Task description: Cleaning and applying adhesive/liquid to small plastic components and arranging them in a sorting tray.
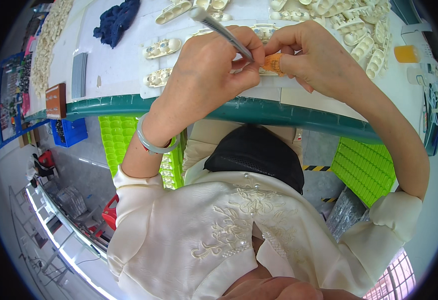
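My left hand (211, 65) pinches a slim silver pen-like tool (219, 29) with a rounded whitish upper end. It slants down to the right, and its lower end is by my fingertips. My right hand (311, 57) is closed on a small orange piece with dark markings (273, 63), whose exact kind I cannot make out. Both hands almost meet over the table's near edge. Beneath and beside them lie cream plastic housings with rounded cups (162, 48), arranged in rows on a white sheet; my hands partly hide several of them.
A heap of cream parts (361, 30) lies at the back right, near an orange-yellow container (406, 54). To the left are a dark blue cloth (116, 22), a grey ribbed block (79, 75) and a brown block (56, 101). Green trays (364, 167) stand below the table's green edge (219, 111).
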`<state>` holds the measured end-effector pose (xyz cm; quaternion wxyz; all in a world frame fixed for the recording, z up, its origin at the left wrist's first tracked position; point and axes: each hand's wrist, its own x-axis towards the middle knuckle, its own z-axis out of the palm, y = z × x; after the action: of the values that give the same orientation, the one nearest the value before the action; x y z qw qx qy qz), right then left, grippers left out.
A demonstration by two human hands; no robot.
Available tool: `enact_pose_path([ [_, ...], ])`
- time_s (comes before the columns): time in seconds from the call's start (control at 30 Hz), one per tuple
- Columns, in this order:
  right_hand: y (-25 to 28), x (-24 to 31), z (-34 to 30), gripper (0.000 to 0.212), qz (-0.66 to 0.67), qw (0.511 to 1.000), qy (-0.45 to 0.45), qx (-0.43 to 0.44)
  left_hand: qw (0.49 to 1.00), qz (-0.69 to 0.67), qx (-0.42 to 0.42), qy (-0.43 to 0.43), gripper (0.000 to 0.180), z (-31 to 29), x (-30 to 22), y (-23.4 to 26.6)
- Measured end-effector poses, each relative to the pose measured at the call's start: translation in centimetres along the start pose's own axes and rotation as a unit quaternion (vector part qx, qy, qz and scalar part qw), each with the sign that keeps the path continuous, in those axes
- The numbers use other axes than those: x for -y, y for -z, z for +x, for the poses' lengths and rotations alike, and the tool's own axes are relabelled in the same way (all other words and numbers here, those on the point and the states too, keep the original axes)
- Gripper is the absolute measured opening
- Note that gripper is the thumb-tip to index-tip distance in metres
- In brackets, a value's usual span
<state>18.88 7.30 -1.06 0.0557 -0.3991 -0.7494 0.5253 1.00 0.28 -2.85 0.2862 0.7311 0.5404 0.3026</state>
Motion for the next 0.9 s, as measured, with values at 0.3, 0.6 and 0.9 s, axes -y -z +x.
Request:
enact_pose_path([
  [0.3, -0.6, 0.9, 1.0, 0.012, 0.031, 0.998, -0.053, -0.001, 0.970, -0.208, -0.124, 0.021, 0.014, -0.7, 1.3, 3.0],
  [0.6, -0.2, 1.1, 0.7, 0.011, -0.024, 0.999, -0.040, 0.004, 0.989, -0.119, -0.060, 0.065, 0.017, -3.3, 1.4, 3.9],
  [0.9, -0.5, 1.7, 0.3, 0.011, -0.019, 0.998, -0.065, -0.008, 0.993, -0.087, -0.030, 0.078, 0.013, -2.8, 2.7, 3.7],
])
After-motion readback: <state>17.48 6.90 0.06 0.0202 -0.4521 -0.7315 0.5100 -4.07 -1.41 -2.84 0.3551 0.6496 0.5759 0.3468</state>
